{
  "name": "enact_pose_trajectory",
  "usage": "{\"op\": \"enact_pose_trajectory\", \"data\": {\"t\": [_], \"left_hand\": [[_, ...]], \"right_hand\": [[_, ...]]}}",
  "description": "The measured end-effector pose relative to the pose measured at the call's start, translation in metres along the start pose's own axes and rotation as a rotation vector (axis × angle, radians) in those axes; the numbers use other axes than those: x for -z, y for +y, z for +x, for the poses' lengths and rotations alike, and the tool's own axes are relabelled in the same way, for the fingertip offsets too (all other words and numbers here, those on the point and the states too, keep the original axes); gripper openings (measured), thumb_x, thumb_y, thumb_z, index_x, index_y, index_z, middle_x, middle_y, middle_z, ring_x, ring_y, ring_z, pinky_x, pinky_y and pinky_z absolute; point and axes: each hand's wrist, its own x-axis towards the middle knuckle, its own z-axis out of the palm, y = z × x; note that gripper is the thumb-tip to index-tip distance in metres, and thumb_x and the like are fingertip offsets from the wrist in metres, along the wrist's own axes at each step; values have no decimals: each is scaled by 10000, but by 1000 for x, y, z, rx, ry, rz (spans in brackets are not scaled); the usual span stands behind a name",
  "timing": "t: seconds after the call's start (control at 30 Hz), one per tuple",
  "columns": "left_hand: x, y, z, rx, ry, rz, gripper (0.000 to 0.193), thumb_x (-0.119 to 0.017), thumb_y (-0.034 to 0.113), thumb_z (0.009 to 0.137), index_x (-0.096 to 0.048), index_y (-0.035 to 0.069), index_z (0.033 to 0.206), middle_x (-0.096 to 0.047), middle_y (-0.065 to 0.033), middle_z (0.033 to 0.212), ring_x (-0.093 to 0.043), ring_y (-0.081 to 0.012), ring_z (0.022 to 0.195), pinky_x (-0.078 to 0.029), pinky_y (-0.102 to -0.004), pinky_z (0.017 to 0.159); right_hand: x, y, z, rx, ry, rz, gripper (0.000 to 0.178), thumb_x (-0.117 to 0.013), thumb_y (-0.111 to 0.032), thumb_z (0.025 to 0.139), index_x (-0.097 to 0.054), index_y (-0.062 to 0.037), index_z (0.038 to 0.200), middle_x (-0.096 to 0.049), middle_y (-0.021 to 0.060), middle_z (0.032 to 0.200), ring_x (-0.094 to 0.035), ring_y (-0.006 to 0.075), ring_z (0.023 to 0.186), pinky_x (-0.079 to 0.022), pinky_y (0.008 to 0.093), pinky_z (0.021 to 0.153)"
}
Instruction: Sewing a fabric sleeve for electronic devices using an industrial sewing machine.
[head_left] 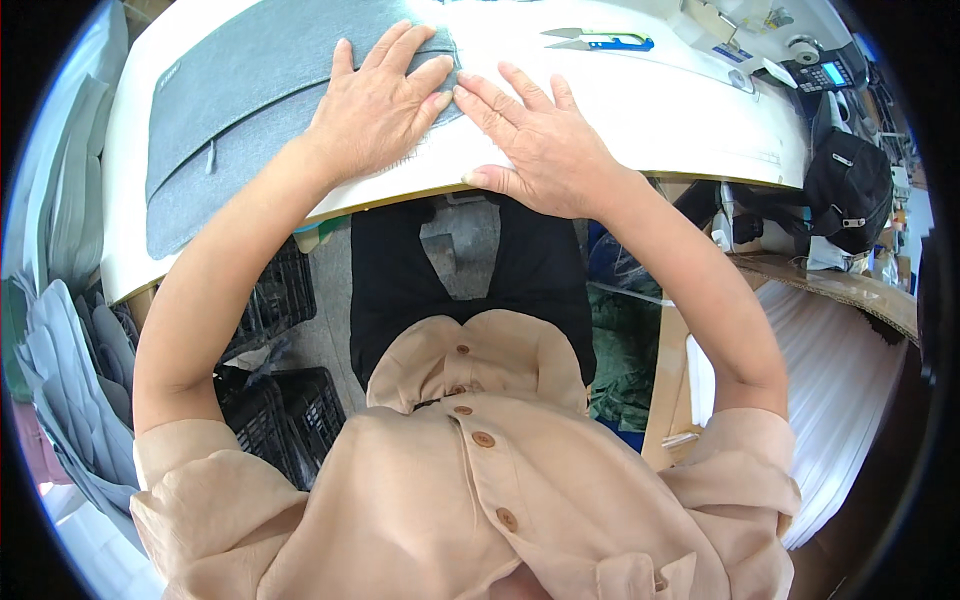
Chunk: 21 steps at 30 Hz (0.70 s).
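Observation:
A flat grey-blue fabric sleeve (255, 95) lies on the white tabletop (640, 110). A zipper runs slantwise across it, with a small zipper pull (211, 157) hanging near its left part. My left hand (372, 115) rests on the sleeve's right end, palm down and fingers spread. Close by, my right hand (548, 145) lies flat with its fingers stretched; its index fingertip touches or nearly touches the sleeve's right edge beside my left thumb. Neither hand grips anything. Both hands cover part of the sleeve's right end.
Blue-and-yellow thread snips (600, 40) lie farther back. At the far right stands machinery with a control panel (825, 75), near a black bag (850, 185). White sheets (810, 390) are stacked at right. Grey pieces (75, 370) pile up at left, and black crates (285, 415) sit below the table.

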Motion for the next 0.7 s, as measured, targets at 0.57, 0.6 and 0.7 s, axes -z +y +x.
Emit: {"op": "enact_pose_trajectory", "data": {"t": [0.57,0.6,0.7], "left_hand": [[4,-19,17,70,-45,-81,334,-321,309,899,-464,152,1156,-308,-108,1308,-245,-235,1259,-178,-537,1000],[1,-23,21,67,-69,-92,321,-331,299,896,-472,148,1141,-318,-115,1298,-258,-241,1252,-182,-533,1000],[-4,-37,32,58,-84,-114,297,-361,281,887,-483,140,1118,-334,-126,1281,-272,-250,1242,-187,-527,999]], "right_hand": [[7,17,29,95,-36,32,671,-383,-570,808,-374,-87,1273,-345,106,1316,-230,325,1254,-208,568,958],[4,19,35,68,-42,38,679,-354,-587,812,-375,-88,1272,-347,107,1313,-227,326,1255,-200,563,968],[1,27,55,33,-73,79,669,-317,-594,820,-389,-94,1258,-348,105,1308,-229,328,1251,-183,556,983]]}}
